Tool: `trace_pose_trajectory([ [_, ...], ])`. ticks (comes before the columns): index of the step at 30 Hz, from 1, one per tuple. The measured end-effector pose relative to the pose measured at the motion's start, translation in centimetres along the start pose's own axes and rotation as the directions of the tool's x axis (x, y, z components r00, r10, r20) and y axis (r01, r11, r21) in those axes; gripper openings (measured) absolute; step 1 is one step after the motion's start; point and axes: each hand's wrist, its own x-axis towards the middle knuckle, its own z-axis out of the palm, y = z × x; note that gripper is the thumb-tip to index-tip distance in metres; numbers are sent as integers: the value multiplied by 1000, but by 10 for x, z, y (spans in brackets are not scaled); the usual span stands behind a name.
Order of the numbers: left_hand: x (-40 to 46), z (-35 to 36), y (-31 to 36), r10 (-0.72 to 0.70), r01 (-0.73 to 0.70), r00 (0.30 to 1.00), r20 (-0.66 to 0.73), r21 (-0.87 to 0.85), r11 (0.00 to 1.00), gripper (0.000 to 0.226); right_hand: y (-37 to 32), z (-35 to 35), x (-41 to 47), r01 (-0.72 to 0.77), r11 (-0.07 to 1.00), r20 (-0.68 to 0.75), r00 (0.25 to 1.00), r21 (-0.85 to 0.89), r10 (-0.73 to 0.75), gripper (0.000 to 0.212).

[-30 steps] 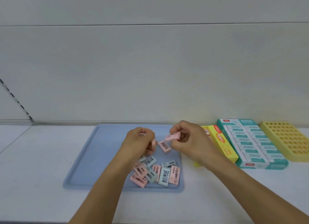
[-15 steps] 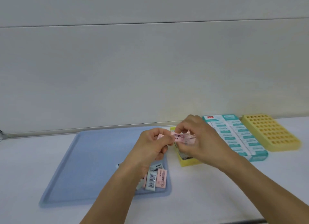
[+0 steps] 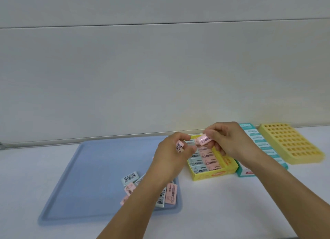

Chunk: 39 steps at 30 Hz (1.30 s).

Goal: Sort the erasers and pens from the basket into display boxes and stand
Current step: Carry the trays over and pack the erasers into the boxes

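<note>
I am pinching a pink eraser [image 3: 204, 140] between the thumb and fingertips of my right hand [image 3: 230, 140], holding it just above the far end of the yellow display box [image 3: 214, 174], which is already lined with pink and pale blue erasers. My left hand [image 3: 171, 153] is curling round a second pink eraser [image 3: 179, 146], barcode side facing me, beside the box's left edge. More loose erasers [image 3: 170, 194] are lying in a heap at the near right corner of the blue tray [image 3: 89, 176]. A teal display box [image 3: 253, 137] and a yellow pen stand [image 3: 292, 144] are sitting to the right.
</note>
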Motion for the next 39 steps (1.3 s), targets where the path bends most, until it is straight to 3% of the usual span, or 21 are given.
trace_pose_trajectory([
  [3, -1, 2, -8, 88, -86, 996, 0, 218, 972, 28, 4, 3, 5, 24, 951, -15, 999, -310, -30, 17],
  [9, -4, 7, -9, 189, -191, 981, 52, 476, 859, 41, 14, 24, 7, 49, 882, -119, 986, -469, -118, 8],
  [16, -5, 6, -9, 150, -169, 986, 79, 486, 857, 42, 20, 31, 3, 77, 806, -212, 946, -587, -245, 14],
  [19, -5, 6, -8, 141, -163, 987, 82, 494, 854, 42, 19, 29, 3, 123, 728, -146, 944, -675, -295, 15],
  [24, -6, 4, -9, 136, -161, 987, 87, 485, 859, 42, 23, 19, 1, 164, 615, 6, 968, -771, -250, 23],
  [28, -7, 4, -7, 98, -135, 990, 101, 481, 866, 42, 21, 18, 1, 189, 575, 39, 964, -796, -262, 24],
  [30, -7, 4, -6, 89, -119, 991, 98, 371, 921, 42, 21, 19, 0, 198, 565, 44, 960, -801, -275, 25],
  [32, -7, 0, -4, 28, -29, 998, 60, 11, 1000, 42, 24, 18, -3, 210, 641, -6, 948, -738, -318, 26],
  [35, -6, -7, 2, -85, 125, 990, 117, -394, 911, 52, 18, 20, -9, 325, 860, -117, 910, -393, -397, 14],
  [37, -5, -8, 2, -95, 155, 985, 147, -475, 866, 56, 8, 24, -12, 404, 889, -130, 891, -214, -436, 12],
  [39, -6, -9, 3, -86, 167, 979, 186, -486, 858, 59, 0, 24, -14, 462, 859, -83, 869, -220, -488, 17],
])
